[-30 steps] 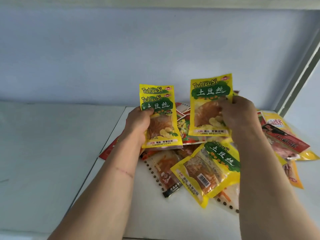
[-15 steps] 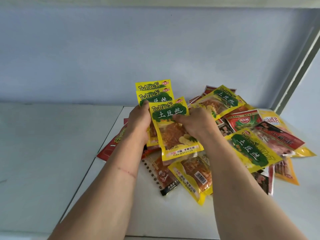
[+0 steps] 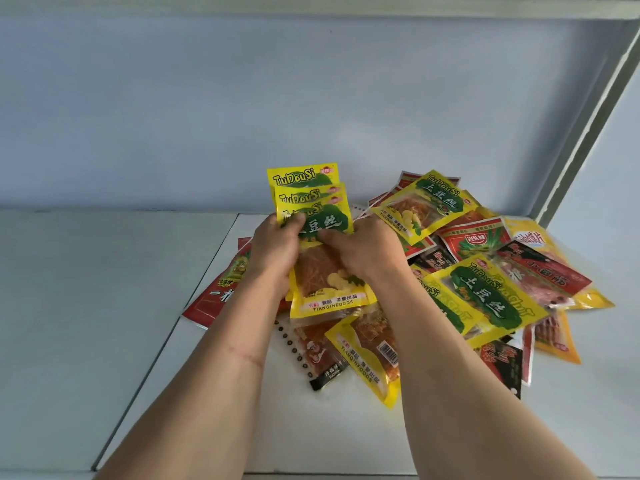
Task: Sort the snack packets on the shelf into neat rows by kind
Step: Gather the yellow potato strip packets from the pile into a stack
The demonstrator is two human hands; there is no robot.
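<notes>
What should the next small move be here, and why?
Probably reach the right hand for the loose yellow TuDouSi packet lying on the pile: the left hand grips a fanned stack of three matching yellow packets, and more remain unsorted.

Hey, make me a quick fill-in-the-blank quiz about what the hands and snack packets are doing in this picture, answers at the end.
1. Both hands hold a fanned stack of ____ TuDouSi packets.
2. The left hand grips the stack's ____ edge.
3. The loose pile lies to the ____ of the stack.
4. The red packet lies under the ____ forearm.

Answers: yellow; left; right; left
</notes>
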